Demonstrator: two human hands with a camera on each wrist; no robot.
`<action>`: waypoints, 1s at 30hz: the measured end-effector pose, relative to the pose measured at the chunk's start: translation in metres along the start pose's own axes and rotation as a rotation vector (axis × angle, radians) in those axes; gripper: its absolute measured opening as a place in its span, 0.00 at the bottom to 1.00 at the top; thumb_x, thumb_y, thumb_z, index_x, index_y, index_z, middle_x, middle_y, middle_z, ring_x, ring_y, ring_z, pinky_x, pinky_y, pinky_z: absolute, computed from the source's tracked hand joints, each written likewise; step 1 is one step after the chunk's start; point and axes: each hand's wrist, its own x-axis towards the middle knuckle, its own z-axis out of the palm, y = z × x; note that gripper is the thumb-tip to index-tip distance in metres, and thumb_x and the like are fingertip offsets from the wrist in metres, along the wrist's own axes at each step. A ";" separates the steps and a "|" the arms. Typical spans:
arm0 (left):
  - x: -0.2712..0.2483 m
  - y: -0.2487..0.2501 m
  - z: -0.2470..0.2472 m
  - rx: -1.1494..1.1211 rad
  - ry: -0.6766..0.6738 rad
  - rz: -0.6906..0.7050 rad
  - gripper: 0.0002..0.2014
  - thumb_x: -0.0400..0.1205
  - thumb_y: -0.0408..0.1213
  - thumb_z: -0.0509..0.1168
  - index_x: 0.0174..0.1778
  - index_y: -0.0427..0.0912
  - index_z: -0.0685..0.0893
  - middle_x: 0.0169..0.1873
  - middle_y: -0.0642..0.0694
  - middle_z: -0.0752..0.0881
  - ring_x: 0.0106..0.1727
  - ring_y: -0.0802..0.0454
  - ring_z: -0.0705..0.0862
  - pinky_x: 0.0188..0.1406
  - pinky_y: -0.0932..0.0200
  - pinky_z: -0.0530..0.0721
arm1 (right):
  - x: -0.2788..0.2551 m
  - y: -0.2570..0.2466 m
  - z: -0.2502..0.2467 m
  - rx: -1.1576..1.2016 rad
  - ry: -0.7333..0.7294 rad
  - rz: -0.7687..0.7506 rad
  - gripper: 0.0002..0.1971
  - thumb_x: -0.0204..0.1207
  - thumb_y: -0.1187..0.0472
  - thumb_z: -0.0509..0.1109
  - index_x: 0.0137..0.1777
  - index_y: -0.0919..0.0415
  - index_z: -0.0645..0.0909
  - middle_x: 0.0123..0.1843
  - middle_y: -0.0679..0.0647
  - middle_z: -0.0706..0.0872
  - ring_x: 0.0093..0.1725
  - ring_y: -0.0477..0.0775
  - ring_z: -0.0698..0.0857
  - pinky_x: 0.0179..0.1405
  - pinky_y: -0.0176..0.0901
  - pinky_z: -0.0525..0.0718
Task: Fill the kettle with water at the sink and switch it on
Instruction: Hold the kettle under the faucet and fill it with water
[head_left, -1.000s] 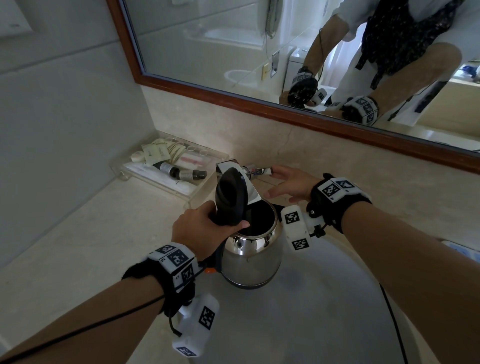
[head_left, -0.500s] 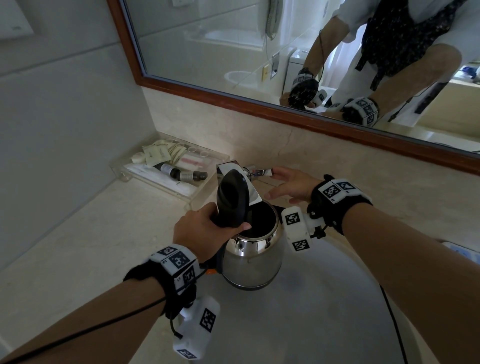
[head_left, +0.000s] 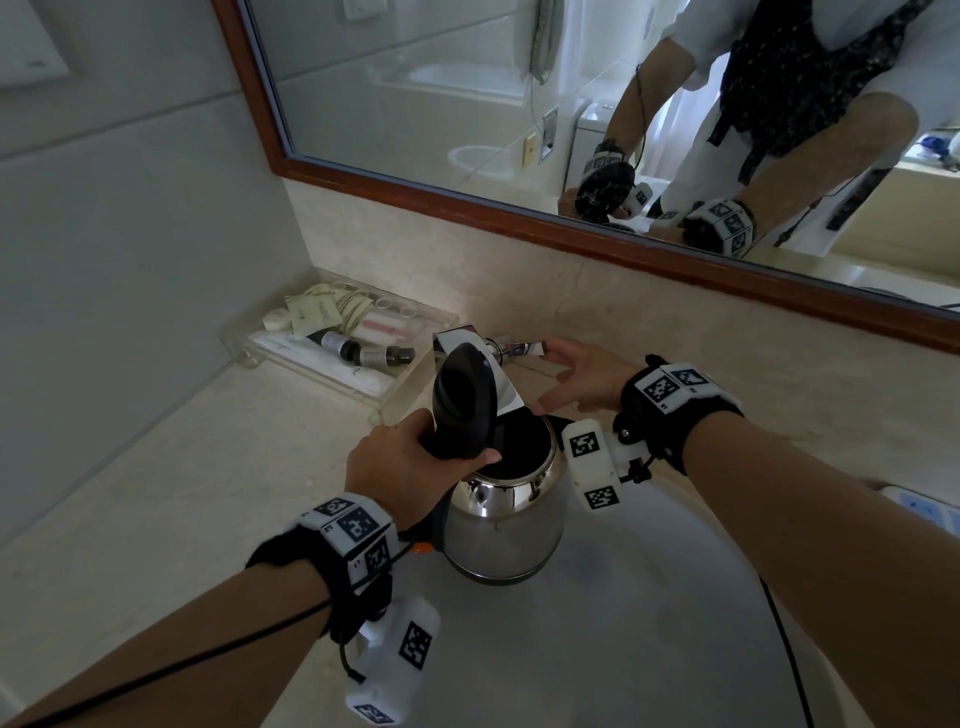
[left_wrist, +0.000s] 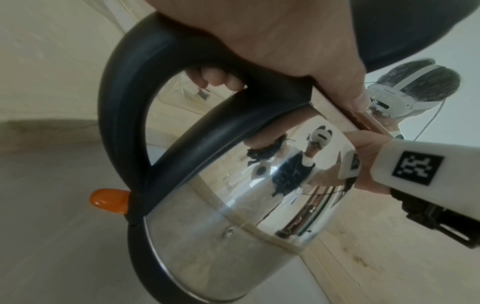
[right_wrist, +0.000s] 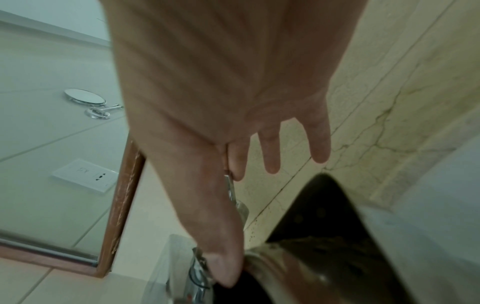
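Little has shifted over the last second: the right hand (head_left: 582, 376) has edged slightly along the tap lever, while the kettle (head_left: 506, 512) hangs in the same spot, lid up.

Taking the kettle as landmark: below and all round it spreads the sink basin (head_left: 623, 649), set in a pale stone counter (head_left: 156, 493). Behind it, along the wall, runs the wood-framed mirror (head_left: 467, 205). To its back left lies a clear tray (head_left: 410, 387) of toiletries. Directly behind its raised black lid (head_left: 460, 402) stands the chrome tap (head_left: 467, 340), its spout over the open mouth. On its handle side near the base sticks out the orange switch (left_wrist: 110, 200).

The left hand (head_left: 400, 470) is wrapped round the black handle (left_wrist: 124, 86), carrying the kettle above the basin. The right hand has relaxed, nearly straight fingers (right_wrist: 320, 142) at the lever (right_wrist: 232, 193) behind the kettle, touching rather than clasping it as far as the wrist view shows.

Progress, as I judge it: the kettle is at the sink, opened and positioned. No stream is visible, and the interior is too dark to tell any water level. Filling, closing the lid, returning it to a base and pressing the switch all seem left.
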 end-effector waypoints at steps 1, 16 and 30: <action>0.000 0.000 0.000 0.002 -0.001 -0.001 0.34 0.59 0.71 0.68 0.51 0.50 0.86 0.42 0.53 0.91 0.46 0.51 0.88 0.48 0.54 0.86 | 0.000 0.000 0.000 0.001 0.002 0.001 0.40 0.65 0.65 0.79 0.77 0.48 0.66 0.82 0.49 0.65 0.78 0.56 0.66 0.59 0.54 0.75; 0.000 0.000 0.001 0.019 0.000 -0.011 0.35 0.59 0.72 0.68 0.51 0.48 0.86 0.40 0.52 0.91 0.44 0.52 0.88 0.46 0.56 0.85 | 0.001 0.001 0.001 0.019 0.015 -0.004 0.42 0.65 0.67 0.79 0.78 0.49 0.64 0.82 0.49 0.64 0.77 0.56 0.68 0.57 0.53 0.77; -0.001 0.002 0.000 0.012 -0.007 -0.009 0.33 0.60 0.70 0.69 0.53 0.50 0.85 0.43 0.54 0.91 0.47 0.51 0.88 0.50 0.55 0.85 | 0.000 0.001 0.000 0.039 -0.001 -0.025 0.40 0.64 0.68 0.79 0.75 0.49 0.67 0.81 0.50 0.66 0.77 0.53 0.68 0.41 0.41 0.76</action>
